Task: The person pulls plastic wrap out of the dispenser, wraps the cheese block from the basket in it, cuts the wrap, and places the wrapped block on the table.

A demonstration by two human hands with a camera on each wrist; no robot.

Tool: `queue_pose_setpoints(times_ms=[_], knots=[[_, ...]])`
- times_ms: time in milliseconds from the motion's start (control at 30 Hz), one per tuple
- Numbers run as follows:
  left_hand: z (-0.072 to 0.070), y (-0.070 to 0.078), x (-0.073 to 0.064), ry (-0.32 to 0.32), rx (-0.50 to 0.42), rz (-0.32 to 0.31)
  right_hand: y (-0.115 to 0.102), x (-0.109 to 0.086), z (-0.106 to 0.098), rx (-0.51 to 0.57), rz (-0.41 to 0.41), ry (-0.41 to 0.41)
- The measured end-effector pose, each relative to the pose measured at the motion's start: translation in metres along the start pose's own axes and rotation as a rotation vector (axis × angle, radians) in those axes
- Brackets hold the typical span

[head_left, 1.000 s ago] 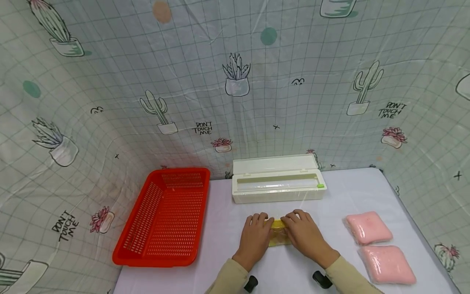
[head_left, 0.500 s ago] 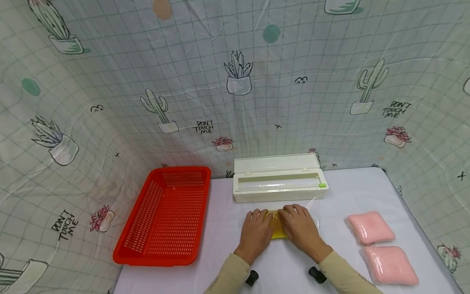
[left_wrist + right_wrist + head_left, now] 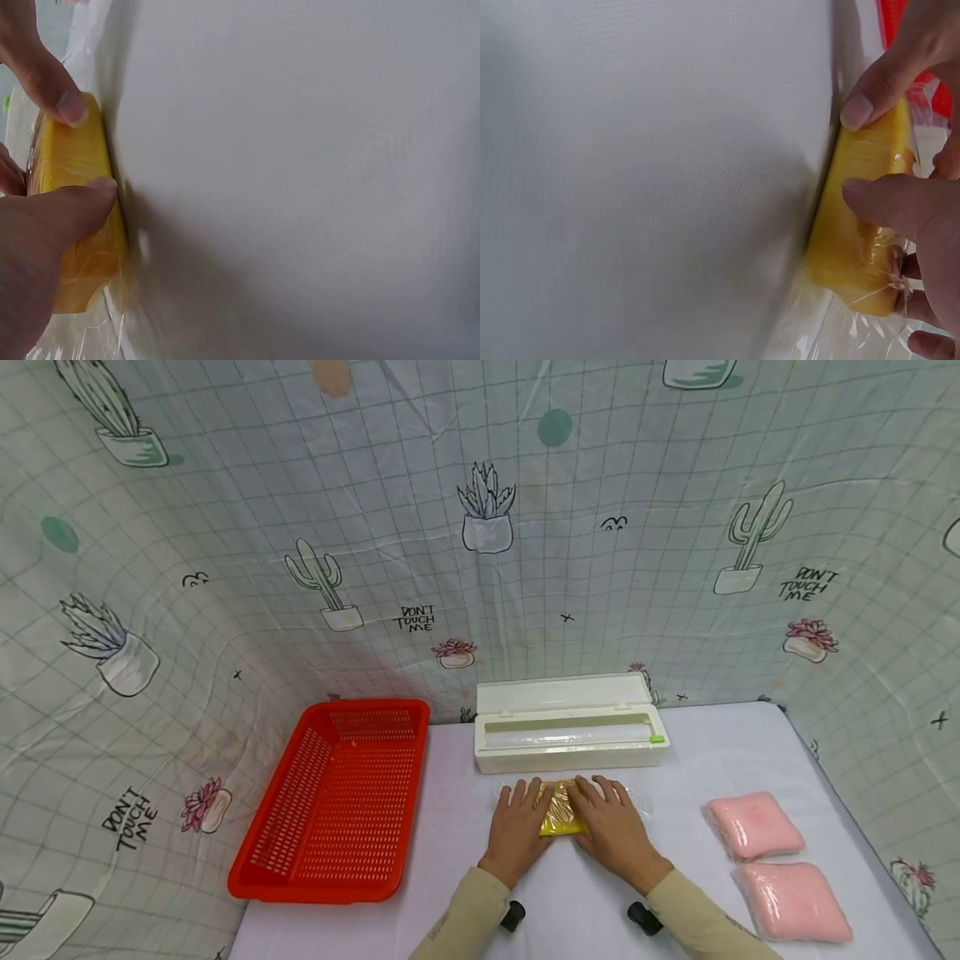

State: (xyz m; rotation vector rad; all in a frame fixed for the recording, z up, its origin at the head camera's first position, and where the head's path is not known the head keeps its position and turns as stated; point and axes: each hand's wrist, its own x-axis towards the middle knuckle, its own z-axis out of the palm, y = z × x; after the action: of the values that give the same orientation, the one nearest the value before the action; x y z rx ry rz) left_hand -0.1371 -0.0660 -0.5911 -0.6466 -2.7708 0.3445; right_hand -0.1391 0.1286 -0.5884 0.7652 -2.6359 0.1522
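A yellow block (image 3: 561, 814) wrapped in clear cling film lies on the white tabletop, in front of the cling film dispenser (image 3: 570, 756). My left hand (image 3: 517, 833) grips its left part and my right hand (image 3: 617, 837) its right part. In the left wrist view, both thumbs press the near face of the yellow block (image 3: 79, 161), while fingers reach behind it. The right wrist view shows the right fingers (image 3: 919, 307) behind the block (image 3: 847, 247), partly hidden. Loose film (image 3: 859, 341) spreads out past the block's end.
The dispenser's lid (image 3: 562, 695) stands raised, with a film roll inside and a green slider (image 3: 657, 739) at the right. A red perforated basket (image 3: 240, 889) sits to the left. Two pink wrapped packs (image 3: 753, 827) lie at the right. Patterned curtain surrounds the table.
The yellow block has turned over and shifted slightly away from me, toward the dispenser. Both hands moved with it, and the film strand rising at the right has dropped.
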Motion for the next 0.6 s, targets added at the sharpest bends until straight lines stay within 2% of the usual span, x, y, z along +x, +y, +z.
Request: queue_pose_setpoints(times_ms=[133,233,600], knots=[[0.002,-0.001,0.003,0.044,-0.022,-0.002,0.002,0.003,0.003,-0.043,-0.007,-0.02],[0.002,-0.002,0.006,0.052,-0.023,0.003,0.003,0.005,0.005,-0.053,-0.002,-0.033],[0.004,-0.005,0.012,0.007,-0.058,-0.001,0.009,0.012,0.011,-0.023,-0.009,-0.057]])
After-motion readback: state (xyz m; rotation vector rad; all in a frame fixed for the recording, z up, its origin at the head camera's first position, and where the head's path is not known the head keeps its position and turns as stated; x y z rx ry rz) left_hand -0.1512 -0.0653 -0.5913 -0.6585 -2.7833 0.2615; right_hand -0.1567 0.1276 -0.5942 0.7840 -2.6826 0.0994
